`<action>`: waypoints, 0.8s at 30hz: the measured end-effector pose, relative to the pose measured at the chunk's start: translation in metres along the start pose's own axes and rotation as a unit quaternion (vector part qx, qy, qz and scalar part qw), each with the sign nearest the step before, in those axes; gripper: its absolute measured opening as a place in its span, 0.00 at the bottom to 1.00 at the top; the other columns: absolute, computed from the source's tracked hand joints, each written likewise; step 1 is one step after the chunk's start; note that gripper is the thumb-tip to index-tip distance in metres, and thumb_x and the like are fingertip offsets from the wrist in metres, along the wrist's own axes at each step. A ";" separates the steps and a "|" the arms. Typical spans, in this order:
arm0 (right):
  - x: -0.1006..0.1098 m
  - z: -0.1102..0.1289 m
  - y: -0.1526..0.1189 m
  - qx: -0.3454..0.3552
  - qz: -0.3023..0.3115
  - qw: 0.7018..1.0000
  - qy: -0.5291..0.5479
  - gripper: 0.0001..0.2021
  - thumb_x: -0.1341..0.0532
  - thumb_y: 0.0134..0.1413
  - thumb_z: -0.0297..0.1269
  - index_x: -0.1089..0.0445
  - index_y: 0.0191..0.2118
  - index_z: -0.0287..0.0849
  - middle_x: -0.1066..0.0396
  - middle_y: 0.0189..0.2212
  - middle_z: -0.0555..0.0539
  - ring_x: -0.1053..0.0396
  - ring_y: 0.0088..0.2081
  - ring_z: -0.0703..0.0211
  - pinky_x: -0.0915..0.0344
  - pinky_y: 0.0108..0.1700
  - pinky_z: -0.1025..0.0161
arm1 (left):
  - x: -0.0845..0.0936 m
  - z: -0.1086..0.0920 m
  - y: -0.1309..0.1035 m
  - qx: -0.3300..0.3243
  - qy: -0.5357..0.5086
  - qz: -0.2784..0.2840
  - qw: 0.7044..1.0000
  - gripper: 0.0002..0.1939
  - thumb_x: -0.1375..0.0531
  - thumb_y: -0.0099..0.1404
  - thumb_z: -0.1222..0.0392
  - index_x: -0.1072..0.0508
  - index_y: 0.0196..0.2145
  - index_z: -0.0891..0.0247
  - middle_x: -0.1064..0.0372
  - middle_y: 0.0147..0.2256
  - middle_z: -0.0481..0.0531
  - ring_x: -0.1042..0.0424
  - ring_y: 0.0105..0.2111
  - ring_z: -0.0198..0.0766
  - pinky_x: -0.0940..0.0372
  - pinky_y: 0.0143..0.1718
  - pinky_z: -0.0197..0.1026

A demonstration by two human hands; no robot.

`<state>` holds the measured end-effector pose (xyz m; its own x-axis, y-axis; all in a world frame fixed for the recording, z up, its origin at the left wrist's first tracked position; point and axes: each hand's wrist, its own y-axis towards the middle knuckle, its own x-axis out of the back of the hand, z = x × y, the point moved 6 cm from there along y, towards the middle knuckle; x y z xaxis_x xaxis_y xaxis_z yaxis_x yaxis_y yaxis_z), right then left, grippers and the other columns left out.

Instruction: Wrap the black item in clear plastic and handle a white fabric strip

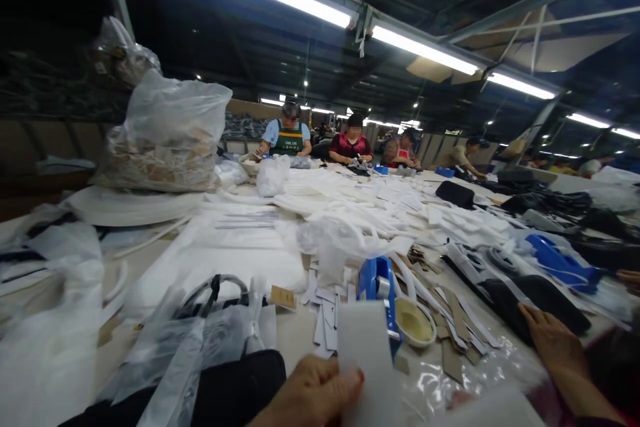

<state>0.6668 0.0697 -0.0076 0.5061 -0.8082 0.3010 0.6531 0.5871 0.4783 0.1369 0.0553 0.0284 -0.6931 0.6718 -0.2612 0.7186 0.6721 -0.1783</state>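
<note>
Low in frame, left hand (313, 393) pinching white strip (367, 353) upright; right hand (550, 340) flat, fingers spread, on table (300, 330).

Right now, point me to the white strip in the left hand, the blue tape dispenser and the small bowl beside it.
White strip (367, 347): head view, middle of its flat face.
Tape dispenser (376, 278): head view, blue top of the body.
Bowl (414, 322): head view, yellowish inside.

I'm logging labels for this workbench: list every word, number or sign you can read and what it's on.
None can be read.
Green apron of a person at the far end: a small white print, too blurred to read.
Small brown tag on the table: no legible text.
</note>
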 end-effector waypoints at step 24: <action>-0.017 0.018 -0.006 -0.012 0.032 0.997 -0.064 0.09 0.46 0.43 0.34 0.28 0.27 0.51 0.31 0.30 0.46 0.49 0.60 0.50 0.50 0.61 0.56 | 0.116 -0.066 0.005 0.112 0.261 -0.113 0.952 0.17 0.43 0.58 0.48 0.32 0.24 0.68 0.32 0.22 0.52 0.37 0.15 0.31 0.51 0.11 0.28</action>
<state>0.6440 0.0789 -0.0005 0.4727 -0.7675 0.4330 0.6360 0.6373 0.4352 0.0563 0.1568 0.0603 -0.7228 0.6200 0.3051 0.5004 0.7741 -0.3878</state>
